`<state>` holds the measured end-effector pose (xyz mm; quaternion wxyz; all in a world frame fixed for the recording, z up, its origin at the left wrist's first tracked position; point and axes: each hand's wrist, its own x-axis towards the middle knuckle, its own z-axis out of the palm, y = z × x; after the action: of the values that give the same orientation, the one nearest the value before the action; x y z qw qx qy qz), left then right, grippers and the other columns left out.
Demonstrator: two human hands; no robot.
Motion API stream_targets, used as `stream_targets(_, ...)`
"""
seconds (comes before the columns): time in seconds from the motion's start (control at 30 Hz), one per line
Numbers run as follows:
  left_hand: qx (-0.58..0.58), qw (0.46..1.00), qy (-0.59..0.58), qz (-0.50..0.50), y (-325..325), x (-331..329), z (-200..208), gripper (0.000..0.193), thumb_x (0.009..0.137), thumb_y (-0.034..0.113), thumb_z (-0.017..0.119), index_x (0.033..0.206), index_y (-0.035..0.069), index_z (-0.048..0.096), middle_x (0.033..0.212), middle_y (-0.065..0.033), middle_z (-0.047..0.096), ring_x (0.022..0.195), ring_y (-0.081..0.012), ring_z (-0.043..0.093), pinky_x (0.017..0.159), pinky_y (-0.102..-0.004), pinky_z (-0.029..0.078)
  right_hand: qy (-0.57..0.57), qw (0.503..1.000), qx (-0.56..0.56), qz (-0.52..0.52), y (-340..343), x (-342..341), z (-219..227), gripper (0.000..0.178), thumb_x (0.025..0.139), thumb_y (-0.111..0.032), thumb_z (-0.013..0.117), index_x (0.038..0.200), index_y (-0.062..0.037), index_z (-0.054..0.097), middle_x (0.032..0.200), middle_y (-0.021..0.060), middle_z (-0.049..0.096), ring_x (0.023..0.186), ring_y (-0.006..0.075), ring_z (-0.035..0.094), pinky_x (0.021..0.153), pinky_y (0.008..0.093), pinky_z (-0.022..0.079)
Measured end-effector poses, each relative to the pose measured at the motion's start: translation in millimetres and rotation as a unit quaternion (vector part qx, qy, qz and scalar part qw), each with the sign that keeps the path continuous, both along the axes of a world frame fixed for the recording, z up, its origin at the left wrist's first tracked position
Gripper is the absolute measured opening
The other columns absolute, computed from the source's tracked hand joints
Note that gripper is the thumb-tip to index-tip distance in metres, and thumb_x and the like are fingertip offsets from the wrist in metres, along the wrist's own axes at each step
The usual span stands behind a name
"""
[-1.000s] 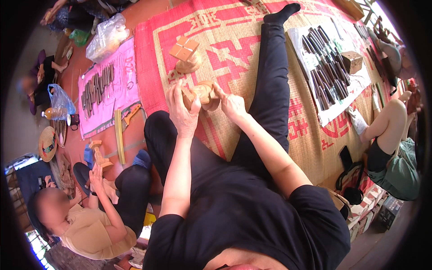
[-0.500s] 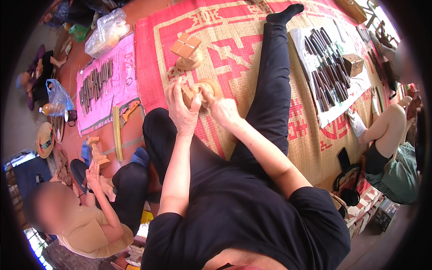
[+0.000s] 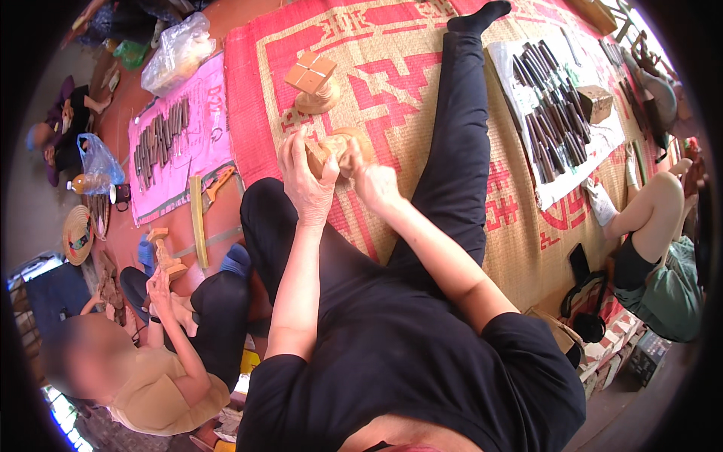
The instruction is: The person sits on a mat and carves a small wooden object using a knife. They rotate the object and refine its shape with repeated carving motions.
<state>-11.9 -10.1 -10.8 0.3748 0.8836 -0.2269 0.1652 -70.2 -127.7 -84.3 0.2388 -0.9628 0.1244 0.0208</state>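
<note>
A pale carved wooden piece (image 3: 348,139) with a rounded base lies tilted on the mat between my knees. My left hand (image 3: 307,184) is wrapped around its squared near end, thumb up against the side. My right hand (image 3: 375,184) is closed, its fingers pressed to the middle of the piece. Whatever those fingers may hold is too small or hidden to make out. Just beyond stands a second wooden piece (image 3: 316,98) with a round base and a square top (image 3: 311,71) crossed by pale lines.
Rows of dark-handled carving tools (image 3: 553,113) lie on a white cloth at right, beside a wooden block (image 3: 595,104). At left are more tools (image 3: 162,135) on a pink cloth (image 3: 203,151) and an orange-handled saw (image 3: 218,184). A co-worker (image 3: 166,361) sits near left, holding another wooden piece (image 3: 164,252).
My right hand has shifted slightly along the wooden piece, while my left keeps its hold. The co-worker at left has moved the hands a little on their own piece.
</note>
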Motion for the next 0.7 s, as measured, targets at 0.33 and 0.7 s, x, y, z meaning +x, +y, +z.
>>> stream_targets(0.33, -0.006, 1.000, 0.009, 0.004, 8.2, -0.3, -2.9, 0.062, 0.083, 0.029, 0.066, 0.137, 0.005, 0.048, 0.131, -0.0181, 0.052, 0.124, -0.0370, 0.049, 0.105, -0.0464, 0.042, -0.031, 0.998, -0.031, 0.051, 11.9, -7.0, 30.3, 0.072, 0.088, -0.018, 0.052, 0.153, -0.0009, 0.027, 0.061, 0.0112, 0.066, 0.054, 0.0248, 0.067, 0.048, 0.0405, 0.051)
stream_targets(0.7, -0.006, 1.000, 0.014, 0.007, 8.4, -1.3, -3.6, 0.060, 0.086, 0.030, 0.063, 0.139, 0.006, 0.048, 0.132, -0.0187, 0.052, 0.124, -0.0368, 0.049, 0.107, -0.0456, 0.040, 0.002, 0.997, -0.012, 0.080, 9.8, -9.4, 33.1, 0.077, 0.086, -0.015, 0.052, 0.153, 0.0046, 0.020, 0.061, 0.0126, 0.066, 0.051, 0.0237, 0.066, 0.047, 0.0400, 0.051)
